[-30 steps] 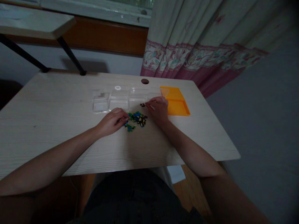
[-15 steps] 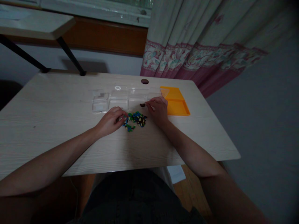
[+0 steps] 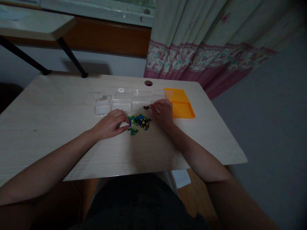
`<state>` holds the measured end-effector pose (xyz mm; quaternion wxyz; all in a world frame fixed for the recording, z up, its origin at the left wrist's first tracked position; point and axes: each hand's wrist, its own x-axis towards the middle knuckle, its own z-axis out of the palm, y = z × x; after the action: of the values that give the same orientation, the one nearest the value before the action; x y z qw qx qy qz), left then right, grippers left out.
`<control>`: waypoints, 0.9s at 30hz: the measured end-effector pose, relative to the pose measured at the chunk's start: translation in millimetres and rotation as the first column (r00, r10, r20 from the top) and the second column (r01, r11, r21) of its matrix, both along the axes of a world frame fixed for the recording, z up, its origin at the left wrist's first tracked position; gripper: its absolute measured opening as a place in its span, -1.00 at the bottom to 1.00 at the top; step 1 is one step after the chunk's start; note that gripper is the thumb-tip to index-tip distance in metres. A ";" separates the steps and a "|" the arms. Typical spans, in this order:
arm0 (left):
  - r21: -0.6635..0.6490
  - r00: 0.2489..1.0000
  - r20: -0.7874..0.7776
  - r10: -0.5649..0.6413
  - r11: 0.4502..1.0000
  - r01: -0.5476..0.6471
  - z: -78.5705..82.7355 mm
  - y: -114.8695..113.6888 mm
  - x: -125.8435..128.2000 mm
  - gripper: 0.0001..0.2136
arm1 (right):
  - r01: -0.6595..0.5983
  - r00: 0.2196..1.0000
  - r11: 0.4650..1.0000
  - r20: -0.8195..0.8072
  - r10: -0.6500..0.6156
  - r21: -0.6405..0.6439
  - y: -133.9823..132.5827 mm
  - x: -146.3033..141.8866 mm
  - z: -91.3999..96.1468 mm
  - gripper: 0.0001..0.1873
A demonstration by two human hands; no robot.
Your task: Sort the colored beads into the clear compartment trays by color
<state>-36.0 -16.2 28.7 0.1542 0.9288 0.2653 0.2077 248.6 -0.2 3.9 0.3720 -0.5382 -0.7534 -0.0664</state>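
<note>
A pale counter [image 3: 107, 159] fills mid-frame, bearing small coloured pieces [image 3: 142, 120] at centre, a clear tray [image 3: 121, 106] just above them, an orange tray [image 3: 182, 110] right of centre and black shelf legs [image 3: 71, 56] at upper left

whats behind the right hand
Past the right hand, part of the clear tray and the orange tray show. The hand hides part of the orange tray's left edge; anything else there can't be seen.

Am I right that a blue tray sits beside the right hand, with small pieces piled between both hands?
Not blue: the head view shows a yellow-orange tray beside the right hand, with small pieces piled between that hand and the left hand.
</note>
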 end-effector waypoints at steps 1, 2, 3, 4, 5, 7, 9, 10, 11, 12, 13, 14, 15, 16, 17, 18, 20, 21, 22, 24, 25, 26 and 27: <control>0.017 1.000 -0.023 -0.006 1.000 0.006 0.0 0.7 -1.1 -0.75 | 0.001 1.000 1.000 0.002 -0.001 0.003 -0.2 0.1 0.0 -0.75; 0.034 0.999 -0.046 -0.004 0.999 0.006 -0.2 1.1 -1.9 -0.74 | 0.002 1.000 1.000 0.004 -0.002 0.006 -0.3 0.1 0.2 -0.75; 0.049 0.998 -0.066 0.002 0.999 0.001 -0.6 1.3 -2.4 -0.73 | 0.001 1.000 1.000 0.007 -0.001 0.007 -0.5 0.0 0.5 -0.76; 0.062 0.997 -0.083 0.012 0.998 -0.007 -1.1 1.3 -2.6 -0.72 | -0.003 1.000 1.000 0.009 0.003 0.007 -0.7 -0.1 0.8 -0.76; 0.070 0.995 -0.096 0.019 0.997 -0.013 -1.5 1.3 -2.6 -0.71 | -0.006 1.000 1.000 0.011 0.006 0.006 -0.9 -0.4 1.2 -0.77; 0.079 0.993 -0.114 0.028 0.997 -0.019 -2.3 1.3 -2.6 -0.70 | -0.009 1.000 1.000 0.014 0.009 0.003 -1.4 -0.8 1.9 -0.77; 0.078 0.992 -0.125 0.027 0.997 -0.017 -3.0 1.6 -2.8 -0.69 | -0.005 1.000 1.000 0.018 0.005 0.006 -1.9 -1.0 2.1 -0.76; 0.076 0.991 -0.128 0.024 0.997 -0.015 -3.3 1.9 -2.9 -0.69 | -0.004 1.000 1.000 0.020 0.004 0.011 -2.1 -1.1 2.0 -0.76; 0.071 0.991 -0.130 0.021 0.997 -0.011 -3.7 2.2 -3.0 -0.70 | -0.005 1.000 1.000 0.023 0.005 0.016 -2.2 -1.1 1.7 -0.76; 0.065 0.992 -0.129 0.017 0.998 -0.008 -4.0 2.3 -3.0 -0.71 | -0.008 1.000 1.000 0.025 0.007 0.020 -2.2 -1.1 1.4 -0.76; 0.059 0.992 -0.127 0.014 0.998 -0.006 -4.3 2.4 -2.9 -0.72 | -0.011 1.000 1.000 0.026 0.011 0.020 -2.2 -1.0 1.1 -0.76; 0.054 0.992 -0.126 0.011 0.999 -0.005 -4.5 2.3 -2.6 -0.73 | -0.013 1.000 1.000 0.026 0.012 0.018 -2.1 -1.0 0.7 -0.76; 0.050 0.992 -0.125 0.011 0.999 -0.005 -4.6 2.0 -2.2 -0.73 | -0.012 1.000 1.000 0.025 0.012 0.014 -2.1 -0.9 0.4 -0.76; 0.046 0.992 -0.126 0.012 0.999 -0.006 -4.5 1.5 -1.7 -0.74 | -0.012 1.000 1.000 0.023 0.011 0.011 -2.0 -0.9 0.1 -0.77; 0.043 0.992 -0.128 0.015 0.999 -0.009 -4.2 1.0 -1.1 -0.74 | -0.011 1.000 1.000 0.021 0.011 0.009 -2.0 -0.8 -0.1 -0.77; 0.039 0.991 -0.129 0.017 0.999 -0.012 -3.7 0.3 -0.6 -0.74 | -0.012 1.000 1.000 0.019 0.012 0.010 -2.0 -0.8 -0.3 -0.77; 0.032 0.992 -0.128 0.022 0.999 -0.018 -2.7 -0.9 0.3 -0.75 | -0.017 1.000 1.000 0.021 0.016 0.010 -2.1 -0.7 -0.2 -0.78; 0.029 0.992 -0.125 0.025 0.999 -0.021 -2.3 -1.3 0.5 -0.76 | -0.017 1.000 1.000 0.025 0.017 0.009 -2.2 -0.7 -0.1 -0.79; 0.026 0.992 -0.120 0.028 0.999 -0.025 -2.1 -1.6 0.6 -0.76 | -0.016 0.999 1.000 0.031 0.016 0.006 -2.2 -0.7 0.1 -0.79; 0.020 0.994 -0.104 0.036 0.999 -0.034 -2.4 -1.7 0.6 -0.77 | -0.015 0.999 1.000 0.040 0.015 -0.001 -2.3 -1.0 0.3 -0.78; 0.017 0.995 -0.094 0.040 0.999 -0.038 -2.7 -1.6 0.6 -0.77 | -0.015 0.999 1.000 0.040 0.015 -0.002 -2.4 -1.1 0.3 -0.78; 0.013 0.996 -0.082 0.044 0.999 -0.043 -3.1 -1.5 0.7 -0.77 | -0.017 0.999 1.000 0.038 0.017 -0.001 -2.4 -1.3 0.4 -0.78; 0.009 0.996 -0.069 0.048 0.999 -0.048 -3.4 -1.5 1.0 -0.77 | -0.020 0.999 1.000 0.035 0.020 0.001 -2.6 -1.5 0.4 -0.78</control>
<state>-35.0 -17.6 25.2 0.1364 0.9293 0.2921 0.1800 247.1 -2.8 4.3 0.3600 -0.5292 -0.7649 -0.0725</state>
